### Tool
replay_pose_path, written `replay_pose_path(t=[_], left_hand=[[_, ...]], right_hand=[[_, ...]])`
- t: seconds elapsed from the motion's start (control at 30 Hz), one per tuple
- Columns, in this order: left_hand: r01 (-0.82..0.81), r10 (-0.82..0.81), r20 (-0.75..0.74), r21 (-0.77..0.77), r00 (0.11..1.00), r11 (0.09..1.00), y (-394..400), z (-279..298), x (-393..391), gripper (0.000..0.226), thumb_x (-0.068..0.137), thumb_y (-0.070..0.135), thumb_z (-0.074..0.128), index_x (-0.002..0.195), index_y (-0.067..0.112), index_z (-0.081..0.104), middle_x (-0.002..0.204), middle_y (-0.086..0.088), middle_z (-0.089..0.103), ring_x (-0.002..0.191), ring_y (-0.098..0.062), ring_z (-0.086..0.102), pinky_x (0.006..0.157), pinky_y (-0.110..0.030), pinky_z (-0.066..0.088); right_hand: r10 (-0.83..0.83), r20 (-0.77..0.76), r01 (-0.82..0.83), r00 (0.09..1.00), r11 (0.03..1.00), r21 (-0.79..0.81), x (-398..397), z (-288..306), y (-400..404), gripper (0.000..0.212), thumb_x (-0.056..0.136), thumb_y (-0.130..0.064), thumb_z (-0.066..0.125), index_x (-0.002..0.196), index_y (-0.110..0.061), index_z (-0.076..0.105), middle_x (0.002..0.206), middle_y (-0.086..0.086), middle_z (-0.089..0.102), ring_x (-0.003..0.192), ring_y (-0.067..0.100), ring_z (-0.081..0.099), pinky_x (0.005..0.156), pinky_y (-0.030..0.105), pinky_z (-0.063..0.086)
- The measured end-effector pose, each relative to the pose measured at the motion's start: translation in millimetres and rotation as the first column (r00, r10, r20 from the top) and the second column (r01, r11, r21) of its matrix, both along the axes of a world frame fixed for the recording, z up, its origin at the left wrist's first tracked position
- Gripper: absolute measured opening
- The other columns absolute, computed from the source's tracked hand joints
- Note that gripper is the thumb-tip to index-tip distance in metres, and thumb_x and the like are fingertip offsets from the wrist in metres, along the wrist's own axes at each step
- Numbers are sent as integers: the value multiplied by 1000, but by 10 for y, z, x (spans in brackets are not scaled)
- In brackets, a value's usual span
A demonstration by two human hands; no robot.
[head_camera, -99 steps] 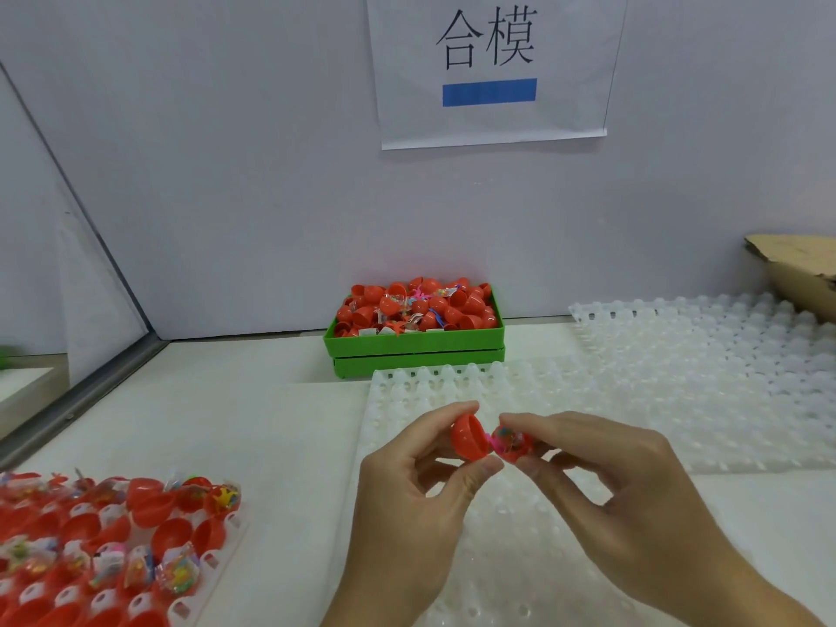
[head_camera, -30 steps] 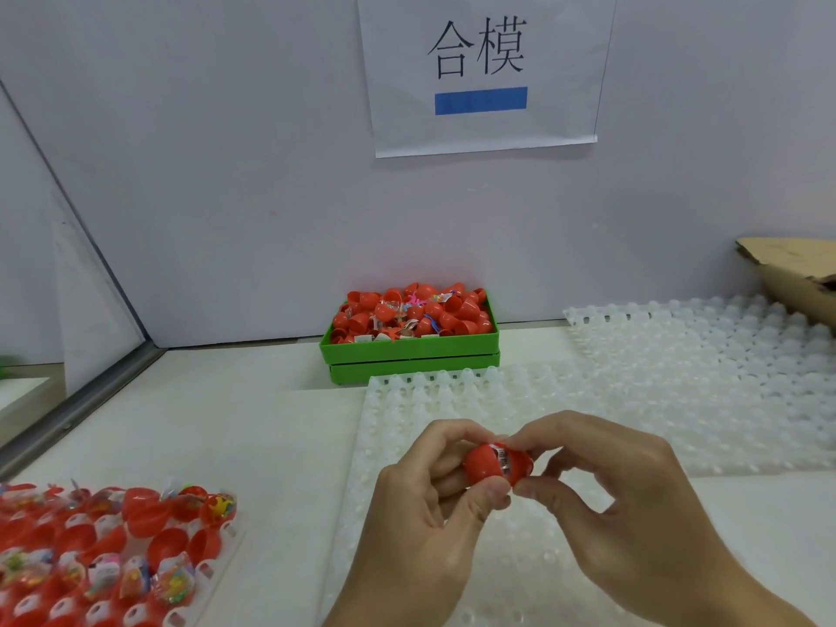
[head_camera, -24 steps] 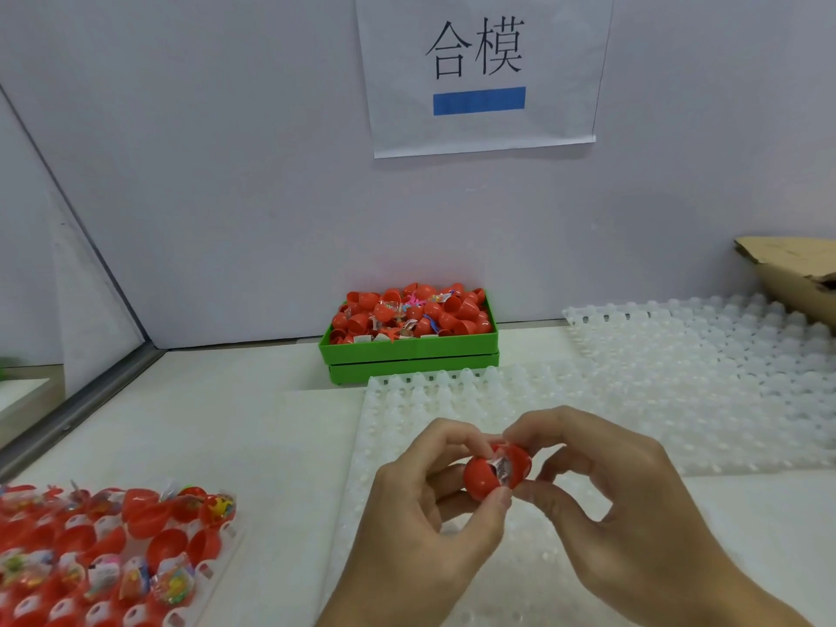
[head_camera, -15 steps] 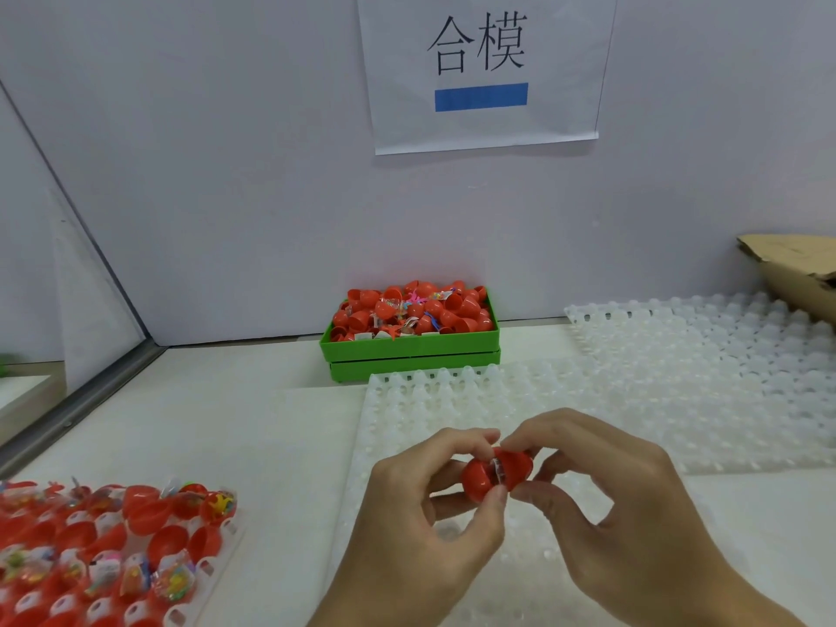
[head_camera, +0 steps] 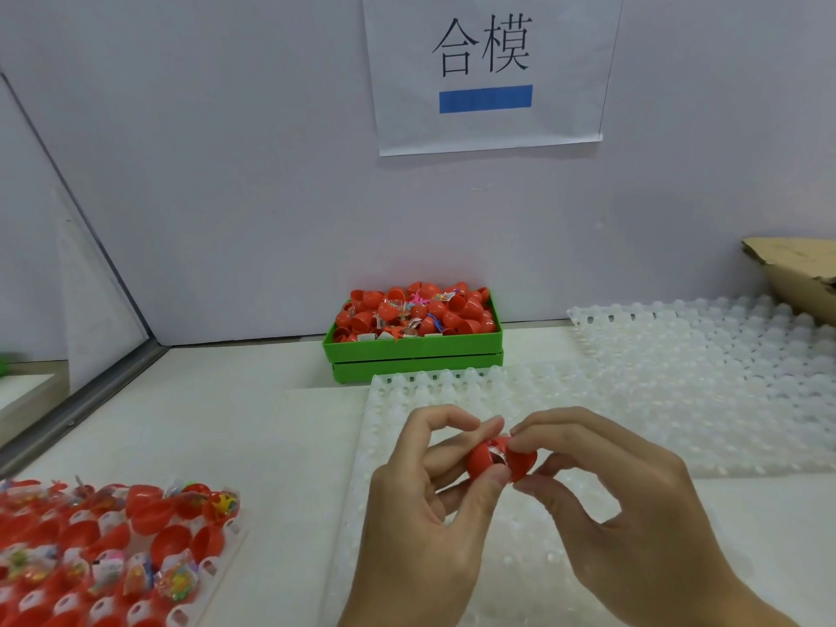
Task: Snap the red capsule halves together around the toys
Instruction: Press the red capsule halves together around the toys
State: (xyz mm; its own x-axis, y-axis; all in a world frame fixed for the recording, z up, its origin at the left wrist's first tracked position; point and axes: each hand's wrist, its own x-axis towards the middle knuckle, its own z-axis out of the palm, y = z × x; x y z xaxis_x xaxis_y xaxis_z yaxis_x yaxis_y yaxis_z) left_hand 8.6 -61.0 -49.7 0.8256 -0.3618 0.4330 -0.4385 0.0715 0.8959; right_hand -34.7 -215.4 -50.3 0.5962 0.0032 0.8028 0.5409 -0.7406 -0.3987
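Near left: tray of open red halves (head_camera: 149, 518) unchanged. Centre, above the white dimpled sheet (head_camera: 633, 400): left hand (head_camera: 425, 513) still pinching the red capsule (head_camera: 500, 461), right hand (head_camera: 633, 509) still gripping its other half; halves pressed closer than 3.3 s ago, a narrow gap remaining.

A pale cream flat tabletop (head_camera: 253, 427) carries everything. Against the back wall sits a green rectangular plastic box (head_camera: 412, 355) heaped with red capsule halves and small toys. Just in front of it lies a translucent white dimpled plastic tray (head_camera: 407, 400), and a second such tray (head_camera: 705, 377) lies to its right. At the near left lies a white tray of red capsule halves holding wrapped toys (head_camera: 108, 549). A brown cardboard box (head_camera: 800, 273) stands at the far right.
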Motion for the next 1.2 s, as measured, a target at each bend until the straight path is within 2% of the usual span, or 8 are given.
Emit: replay_pose_path(t=[0.13,0.23,0.5,0.63,0.77,0.87,1.2], left_hand=[[17,-16,26,-55,1000,998,18,5,12,25,76,18,73,93,35,66,105,11,76,101,-11,72,80,-18,56],[32,-30,35,-57,999,998,18,-9,14,28,75,14,75,94,33,69,106,9,75,102,-13,72,80,-21,57],[56,-51,64,-84,997,995,6,25,-25,26,85,9,63,96,32,67,106,3,76,103,-20,72,82,-21,56],[42,-37,52,-111,998,993,-1,31,-29,24,83,6,61,91,28,68,106,3,76,103,-19,71,81,-21,56],[15,-17,-10,-125,1000,992,-26,14,-27,35,75,3,63,92,33,65,103,4,77,100,-17,72,79,-20,57],[17,-19,-10,-132,1000,991,-24,11,-24,31,74,2,62,90,28,69,103,3,77,101,-17,72,79,-19,56],[23,-17,79,-79,997,997,23,7,-9,27,77,2,63,84,28,68,105,8,76,107,-11,69,81,-19,56]], right_hand=[[-31,16,31,999,1000,-1,1,0,-5,31,66,8,82,90,-10,74,92,-5,69,81,-1,63,68,10,52],[-37,48,36,998,999,5,-1,4,-4,22,73,5,79,88,-11,75,91,-3,68,82,1,63,67,13,52],[-38,70,36,997,999,33,-3,4,17,19,70,-1,77,86,-11,76,90,-4,68,76,1,63,67,13,52],[-34,96,31,995,999,38,-3,2,22,17,70,2,76,84,-9,76,91,-3,68,77,1,64,67,13,53],[-44,123,39,991,998,41,-6,-19,44,17,69,3,77,82,-9,77,91,0,69,81,0,66,71,12,52],[-48,153,40,987,998,58,-11,-23,64,16,69,3,78,80,-9,77,91,0,69,83,1,67,73,13,52],[-23,140,2,990,989,146,-17,-19,119,20,65,7,76,80,-6,75,88,-1,68,77,8,67,61,19,56]])
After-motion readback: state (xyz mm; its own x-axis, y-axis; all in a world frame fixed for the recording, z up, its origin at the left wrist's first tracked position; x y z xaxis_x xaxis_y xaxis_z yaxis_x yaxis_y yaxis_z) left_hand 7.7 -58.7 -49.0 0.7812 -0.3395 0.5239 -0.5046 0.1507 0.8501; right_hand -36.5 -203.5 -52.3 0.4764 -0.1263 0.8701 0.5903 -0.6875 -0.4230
